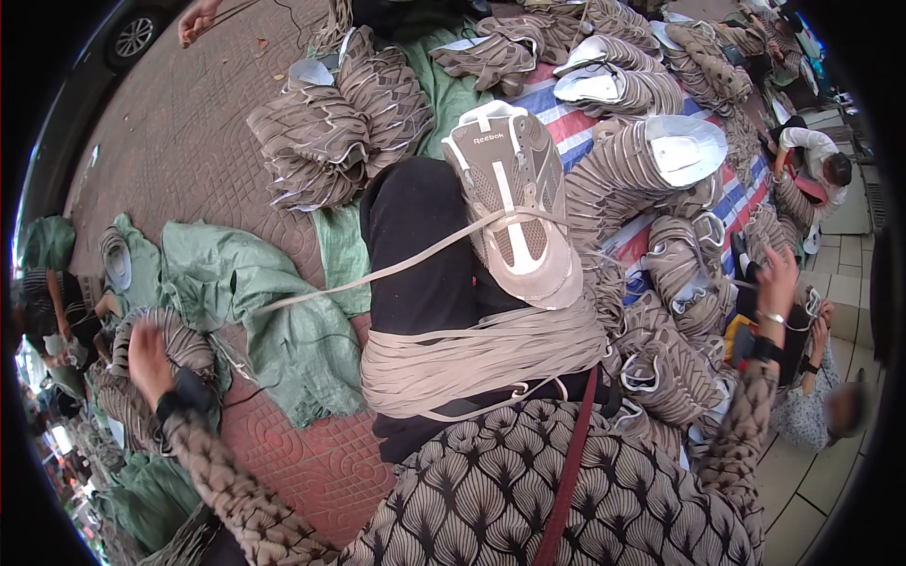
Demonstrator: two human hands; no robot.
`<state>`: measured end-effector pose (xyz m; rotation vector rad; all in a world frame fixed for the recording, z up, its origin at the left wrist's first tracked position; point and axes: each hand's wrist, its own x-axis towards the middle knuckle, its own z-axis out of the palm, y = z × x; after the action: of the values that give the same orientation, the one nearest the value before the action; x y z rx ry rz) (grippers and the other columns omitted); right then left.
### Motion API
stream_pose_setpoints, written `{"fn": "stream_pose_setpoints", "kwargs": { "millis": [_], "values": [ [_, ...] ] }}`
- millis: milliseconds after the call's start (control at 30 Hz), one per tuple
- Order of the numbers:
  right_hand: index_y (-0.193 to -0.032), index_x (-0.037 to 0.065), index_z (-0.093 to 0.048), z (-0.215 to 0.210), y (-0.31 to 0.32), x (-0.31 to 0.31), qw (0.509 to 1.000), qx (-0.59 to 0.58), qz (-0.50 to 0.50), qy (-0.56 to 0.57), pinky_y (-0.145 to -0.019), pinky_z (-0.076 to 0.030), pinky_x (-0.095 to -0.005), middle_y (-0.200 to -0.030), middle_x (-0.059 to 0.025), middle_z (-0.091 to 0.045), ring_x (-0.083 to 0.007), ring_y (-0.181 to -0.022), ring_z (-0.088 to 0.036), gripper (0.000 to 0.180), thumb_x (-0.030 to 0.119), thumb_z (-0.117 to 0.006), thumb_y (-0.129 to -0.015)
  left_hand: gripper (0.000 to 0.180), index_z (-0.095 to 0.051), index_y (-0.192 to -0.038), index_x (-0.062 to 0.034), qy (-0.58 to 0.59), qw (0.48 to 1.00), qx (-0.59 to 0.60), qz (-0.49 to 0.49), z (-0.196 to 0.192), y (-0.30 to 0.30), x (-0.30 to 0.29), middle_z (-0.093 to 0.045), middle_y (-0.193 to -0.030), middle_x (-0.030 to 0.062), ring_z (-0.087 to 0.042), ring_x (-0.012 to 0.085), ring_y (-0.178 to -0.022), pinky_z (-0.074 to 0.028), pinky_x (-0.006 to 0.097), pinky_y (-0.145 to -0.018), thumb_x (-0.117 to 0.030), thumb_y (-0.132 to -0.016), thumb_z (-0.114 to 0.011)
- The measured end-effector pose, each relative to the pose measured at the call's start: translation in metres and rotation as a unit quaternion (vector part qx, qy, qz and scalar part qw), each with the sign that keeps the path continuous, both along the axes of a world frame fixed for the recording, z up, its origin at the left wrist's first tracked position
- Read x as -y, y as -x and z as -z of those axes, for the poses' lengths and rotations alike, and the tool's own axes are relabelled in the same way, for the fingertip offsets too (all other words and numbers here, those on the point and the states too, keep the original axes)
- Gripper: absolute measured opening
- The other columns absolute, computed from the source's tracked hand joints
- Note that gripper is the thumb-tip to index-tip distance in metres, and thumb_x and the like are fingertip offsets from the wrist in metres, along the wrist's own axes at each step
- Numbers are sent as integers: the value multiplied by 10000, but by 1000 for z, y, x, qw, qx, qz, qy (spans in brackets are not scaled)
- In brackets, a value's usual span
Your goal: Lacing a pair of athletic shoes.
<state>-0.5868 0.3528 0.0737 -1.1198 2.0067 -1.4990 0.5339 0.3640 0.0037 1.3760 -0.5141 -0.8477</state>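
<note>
Beige mesh shoe upper (514, 203), toe toward the wearer, rests on the black-trousered knee (415, 245). Flat beige lace (377, 274) runs from it leftward toward the raised left hand (149, 354); grip unclear. Right hand (779, 278) raised, farther off, pinching a thin strand.

No packages, signs or screens show; only a small printed tongue label (488, 139) on the shoe.

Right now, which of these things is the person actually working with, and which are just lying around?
In use:
- left hand, pulling a beige lace
- right hand, raised
- shoe upper on the lap
- bundle of laces across the knee

Lying about:
- stacks of shoe uppers
- green tarp
- striped sheet
- another person's hand
</note>
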Motion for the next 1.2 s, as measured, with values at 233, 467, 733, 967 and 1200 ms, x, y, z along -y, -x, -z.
{"fn": "stream_pose_setpoints", "kwargs": {
  "millis": [233, 467, 733, 967, 1200],
  "values": [
    [-1106, 27, -621, 3, -295, 110, 925, 162, -307, -157, -473, -315, -161, -759, 25, -600, -17, -549, -417, 221, 135, -514, -945, 208, -605, -1061, 0, -11, 935, 124, 333, -55, 418, 145, -687, -987, 105, -639, 144, -902, -475, 258, -849, -162, -939, -558],
    [-1100, 21, -584, 8, -359, 119, 857, -96, -501, -77, -580, -437, -267, -634, -15, -550, -114, -578, -534, 232, 72, -507, -887, 352, -495, -1216, -19, 63, 826, 359, 430, -45, 508, 133, -688, -846, 107, -664, 206, -673, -515, 289, -615, 39, -870, -523],
    [-1028, 40, -466, 6, -367, 140, 782, 17, -570, -252, -529, -382, -265, -579, -4, -500, -111, -523, -469, 209, 54, -493, -821, 100, -634, -888, -5, -25, 770, 454, 448, -32, 515, 113, -656, -700, 139, -656, 305, -647, -499, 365, -588, -84, -846, -588],
    [-1008, 38, -453, -19, -386, 148, 741, -227, -597, -208, -504, -435, -354, -575, -93, -566, -247, -534, -581, 236, 40, -512, -780, 125, -662, -828, -51, -45, 757, 472, 449, -41, 519, 108, -618, -615, 133, -629, 319, -590, -486, 386, -560, -163, -834, -608],
    [-1065, 20, -457, -36, -400, 123, 632, -552, -530, -126, -496, -466, -423, -583, -144, -591, -329, -558, -614, 317, 25, -548, -762, 130, -617, -786, -33, -17, 785, 453, 423, -46, 524, 105, -604, -611, 148, -613, 340, -577, -472, 405, -537, -150, -828, -581]
  ]
}}
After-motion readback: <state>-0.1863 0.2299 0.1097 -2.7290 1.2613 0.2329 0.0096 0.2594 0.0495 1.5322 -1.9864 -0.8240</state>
